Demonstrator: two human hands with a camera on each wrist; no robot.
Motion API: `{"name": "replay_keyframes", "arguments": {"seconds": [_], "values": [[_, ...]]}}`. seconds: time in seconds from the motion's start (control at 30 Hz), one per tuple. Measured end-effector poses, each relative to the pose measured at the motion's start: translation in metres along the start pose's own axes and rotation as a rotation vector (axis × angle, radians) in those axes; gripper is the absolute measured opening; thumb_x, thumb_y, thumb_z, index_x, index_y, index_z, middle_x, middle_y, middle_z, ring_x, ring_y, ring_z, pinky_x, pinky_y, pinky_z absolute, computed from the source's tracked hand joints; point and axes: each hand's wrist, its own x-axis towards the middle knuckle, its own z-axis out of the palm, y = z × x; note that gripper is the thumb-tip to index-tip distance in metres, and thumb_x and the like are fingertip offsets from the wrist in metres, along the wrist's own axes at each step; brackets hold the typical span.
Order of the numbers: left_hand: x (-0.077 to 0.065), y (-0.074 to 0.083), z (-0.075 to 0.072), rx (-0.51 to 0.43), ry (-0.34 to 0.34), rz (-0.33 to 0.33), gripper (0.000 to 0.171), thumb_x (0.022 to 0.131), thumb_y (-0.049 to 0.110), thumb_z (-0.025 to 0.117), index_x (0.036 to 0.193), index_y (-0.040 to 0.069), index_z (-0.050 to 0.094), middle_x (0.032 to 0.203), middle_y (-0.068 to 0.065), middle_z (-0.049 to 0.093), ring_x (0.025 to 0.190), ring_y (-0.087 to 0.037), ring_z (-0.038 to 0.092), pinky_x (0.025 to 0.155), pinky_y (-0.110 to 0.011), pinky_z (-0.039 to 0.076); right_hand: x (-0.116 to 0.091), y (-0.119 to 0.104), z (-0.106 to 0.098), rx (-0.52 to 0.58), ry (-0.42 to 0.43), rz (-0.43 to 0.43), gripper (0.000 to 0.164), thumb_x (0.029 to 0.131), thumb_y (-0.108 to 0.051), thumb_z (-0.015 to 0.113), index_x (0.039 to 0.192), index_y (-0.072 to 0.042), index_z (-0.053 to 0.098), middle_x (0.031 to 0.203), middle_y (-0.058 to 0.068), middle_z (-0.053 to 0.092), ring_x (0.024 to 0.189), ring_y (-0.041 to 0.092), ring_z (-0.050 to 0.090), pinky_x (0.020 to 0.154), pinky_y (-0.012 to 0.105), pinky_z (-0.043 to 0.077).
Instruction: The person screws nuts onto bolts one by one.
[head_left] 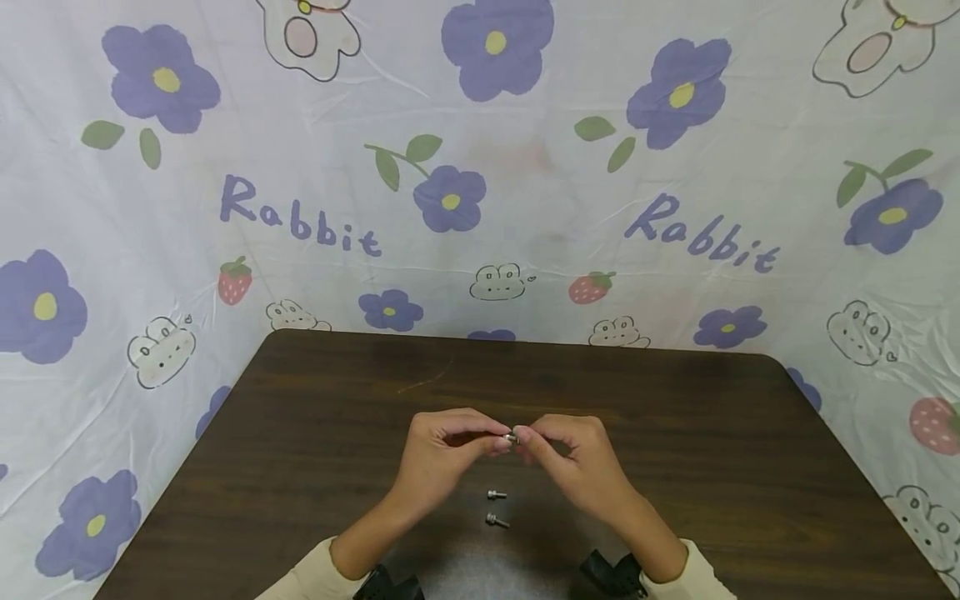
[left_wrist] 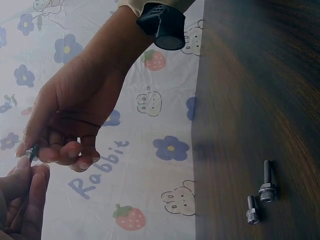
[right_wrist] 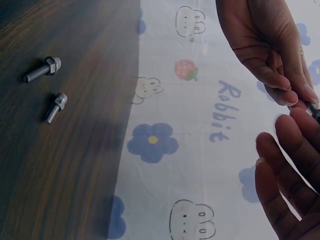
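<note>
Both hands meet over the table, fingertip to fingertip, at a small metal fastener (head_left: pixel 512 437). My left hand (head_left: pixel 442 450) pinches it between thumb and index finger. Thumb and fingers of my right hand (head_left: pixel 581 462) close on its other end. Fingertips cover most of the fastener, so I cannot tell its exact kind. In the left wrist view, the right hand (left_wrist: pixel 75 105) comes from above, and its other fingers curl loosely. On the table, nearer me than the hands, lie a shorter bolt (head_left: pixel 497 495) and a longer bolt (head_left: pixel 497 521), each with a collar near its head.
A dark wooden table (head_left: pixel 300 467) spans the lower view. Behind it and at its sides hangs a white cloth (head_left: pixel 540 225) printed with flowers, rabbits and strawberries. Black wrist cameras (head_left: pixel 611 575) sit at both cuffs.
</note>
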Motion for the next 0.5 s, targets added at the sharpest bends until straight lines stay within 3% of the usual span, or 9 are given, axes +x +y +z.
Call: {"name": "replay_keyframes", "arguments": {"seconds": [0.1,0.2,0.27,0.37,0.5], "values": [[0.0003,0.0003,-0.0004,-0.003,0.002,-0.004,0.009,0.085,-0.003,0.078,0.094,-0.002,0.078,0.087,-0.012,0.076,0.075,-0.023,0.074,0.066,-0.038,0.063,0.0008,-0.0004,-0.0006,-0.012,0.003,0.003,0.033,0.100,0.004,0.059,0.077,-0.016,0.073,0.072,-0.003,0.071,0.061,0.010,0.062,0.057,0.023,0.053],[0.0010,0.0001,-0.0018,0.000,0.009,-0.011,0.009,0.085,-0.002,0.079,0.094,-0.002,0.078,0.087,-0.011,0.076,0.074,-0.023,0.074,0.066,-0.039,0.063,0.0010,-0.0011,-0.0016,-0.010,0.012,-0.001,0.026,0.100,0.005,0.058,0.090,-0.012,0.075,0.078,-0.001,0.073,0.064,0.013,0.065,0.059,0.021,0.052],[0.0015,0.0002,-0.0032,-0.001,0.015,-0.013,0.009,0.086,-0.002,0.079,0.094,-0.004,0.078,0.087,-0.012,0.076,0.074,-0.024,0.074,0.066,-0.040,0.063,0.0006,-0.0017,-0.0023,-0.007,0.025,-0.005,0.021,0.097,0.006,0.062,0.101,-0.011,0.074,0.084,0.000,0.075,0.069,0.014,0.068,0.063,0.021,0.056],[0.0022,0.0006,-0.0053,0.002,0.026,-0.015,0.009,0.086,-0.002,0.078,0.095,-0.004,0.078,0.087,-0.012,0.076,0.074,-0.024,0.075,0.066,-0.040,0.063,0.0006,-0.0012,-0.0032,-0.011,0.047,-0.039,0.029,0.090,0.006,0.072,0.114,-0.009,0.071,0.094,0.003,0.076,0.078,0.015,0.072,0.070,0.027,0.060],[0.0028,0.0011,-0.0076,0.004,0.032,-0.018,0.010,0.086,-0.003,0.077,0.096,-0.005,0.077,0.089,-0.012,0.076,0.075,-0.024,0.075,0.067,-0.040,0.063,0.0015,0.0004,-0.0032,-0.040,0.068,-0.091,0.040,0.080,0.008,0.081,0.117,-0.005,0.070,0.098,0.006,0.076,0.078,0.013,0.071,0.068,0.029,0.060]]}}
